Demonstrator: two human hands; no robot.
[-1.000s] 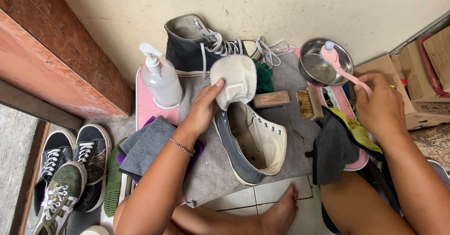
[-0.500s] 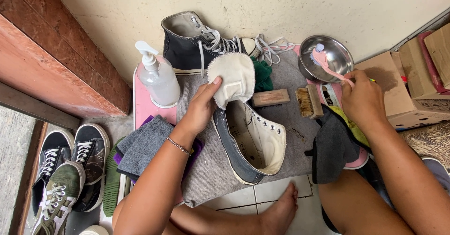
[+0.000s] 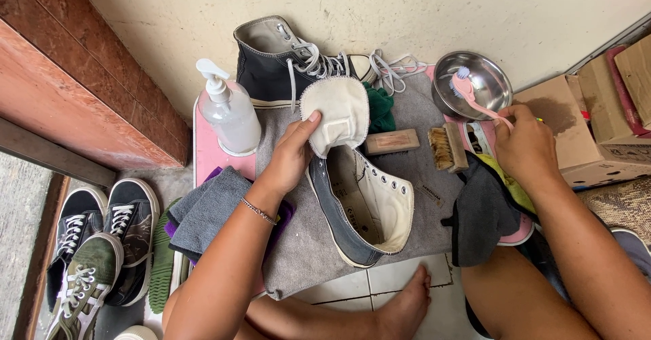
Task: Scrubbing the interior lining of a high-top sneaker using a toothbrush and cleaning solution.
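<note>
Change since half a second back: almost none. Right hand (image 3: 525,143) has shifted slightly; the pink brush (image 3: 475,96) it grasps by the handle sits with its bristle head a touch further over the steel bowl (image 3: 485,75). A second back the brush head was higher, nearer the bowl's far rim, and the hand lay further right. Left hand (image 3: 293,155) unchanged.

Left to right. Red-brown ledge (image 3: 68,89) at far left. Below it, on the floor, a cluster of low sneakers (image 3: 102,245), dark and olive, white laces. Pink board (image 3: 207,150) carries a clear pump bottle (image 3: 227,112), white pump head, no readable label from here. Folded grey cloth (image 3: 207,208) over a purple one, just left of the forearm. Grey mat (image 3: 305,245) covers the board's middle.

Left hand pinches the cream tongue (image 3: 338,112) of the unlaced navy high-top (image 3: 363,208), pulling it up and back; shoe lies on the mat, opening toward the camera. A second navy high-top (image 3: 285,62), laced, stands against the cream wall (image 3: 407,7). Green cloth (image 3: 381,109) behind the tongue. Small brown block (image 3: 393,142), then a wooden bristle brush (image 3: 446,148). Dark grey cloth (image 3: 481,214) over a yellow one at the board's right edge.

Far right: brown cardboard boxes (image 3: 583,136), one with a dark stain on top. White floor tiles (image 3: 400,279) below, bare foot resting there.
</note>
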